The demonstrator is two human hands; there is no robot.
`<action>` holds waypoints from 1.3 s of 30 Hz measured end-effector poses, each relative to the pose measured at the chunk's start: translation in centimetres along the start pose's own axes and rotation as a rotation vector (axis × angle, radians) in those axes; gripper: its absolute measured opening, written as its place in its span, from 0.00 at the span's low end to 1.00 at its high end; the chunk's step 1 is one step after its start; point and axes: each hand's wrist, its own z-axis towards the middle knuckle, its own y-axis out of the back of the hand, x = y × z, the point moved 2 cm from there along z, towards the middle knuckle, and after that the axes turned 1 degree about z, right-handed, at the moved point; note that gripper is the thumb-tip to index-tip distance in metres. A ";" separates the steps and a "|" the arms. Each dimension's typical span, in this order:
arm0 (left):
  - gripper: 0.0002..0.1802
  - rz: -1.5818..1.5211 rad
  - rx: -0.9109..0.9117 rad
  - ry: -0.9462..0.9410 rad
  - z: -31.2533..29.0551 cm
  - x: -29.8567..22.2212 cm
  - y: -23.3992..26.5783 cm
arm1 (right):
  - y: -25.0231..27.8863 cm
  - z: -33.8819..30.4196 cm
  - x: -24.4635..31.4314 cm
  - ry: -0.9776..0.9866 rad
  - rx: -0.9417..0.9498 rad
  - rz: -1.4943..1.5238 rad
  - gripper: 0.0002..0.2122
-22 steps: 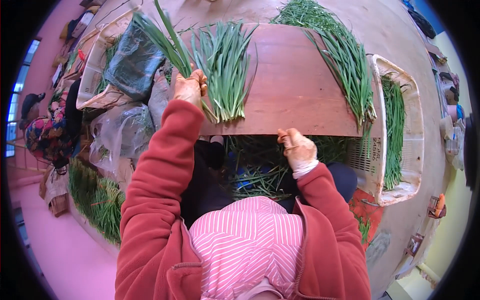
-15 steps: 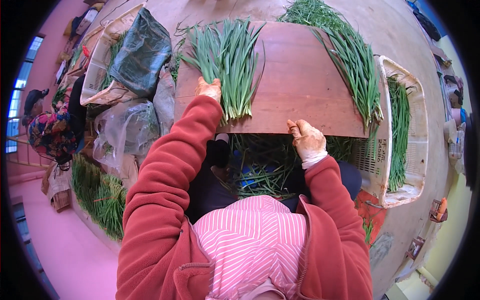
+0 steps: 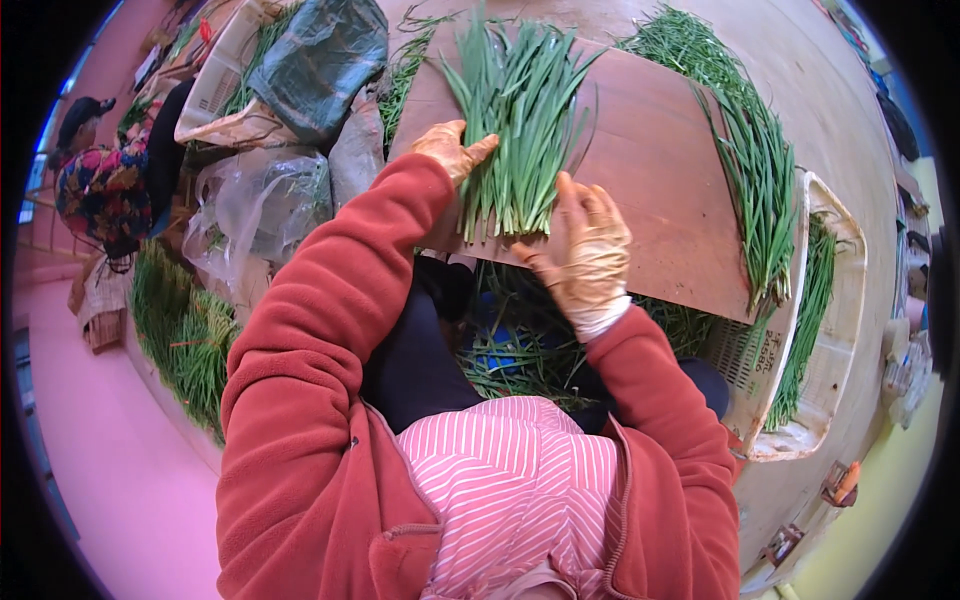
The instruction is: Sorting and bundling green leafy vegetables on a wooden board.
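Flanking a gathered bunch of greens (image 3: 520, 130) with no tie showing, the left hand (image 3: 450, 150) and right hand (image 3: 592, 250) are open, another pile (image 3: 762, 205) remaining along the board (image 3: 650, 150).

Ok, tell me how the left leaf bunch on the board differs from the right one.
The left bunch has the left hand and right hand beside it; the right bunch has neither. The left bunch looks wider, the right bunch narrower. Both are long and green, with paler ends at the near side.
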 end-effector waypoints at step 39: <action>0.19 -0.086 -0.450 -0.479 -2.1 -12.4 -2.1 | 14.4 -5.5 -21.8 -0.655 -0.047 -0.752 0.17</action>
